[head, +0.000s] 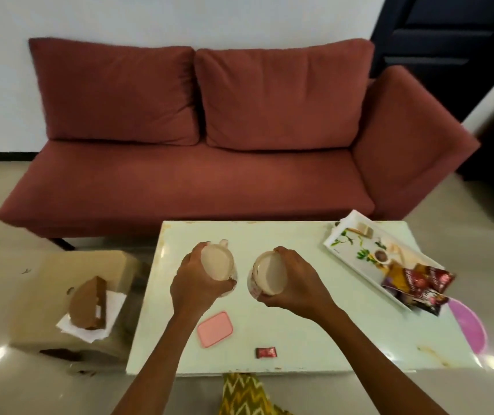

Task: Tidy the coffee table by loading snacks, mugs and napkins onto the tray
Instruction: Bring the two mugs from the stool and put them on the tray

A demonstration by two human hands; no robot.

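My left hand (196,280) grips a cream mug (218,262) over the middle of the pale coffee table (299,339). My right hand (295,283) grips a second cream mug (266,272) just to its right. Both mugs tilt with their openings toward me. A white floral tray (356,250) lies at the table's far right corner, holding dark snack packets (416,283) and small items. A pink flat lid (214,329) and a small red wrapped candy (265,352) lie on the near part of the table.
A red sofa (194,163) stands behind the table. A beige stool (75,295) at the left carries a brown napkin holder (90,304) on white napkins. A purple disc (467,324) sits at the table's right edge. Patterned yellow cloth (245,393) shows below the near edge.
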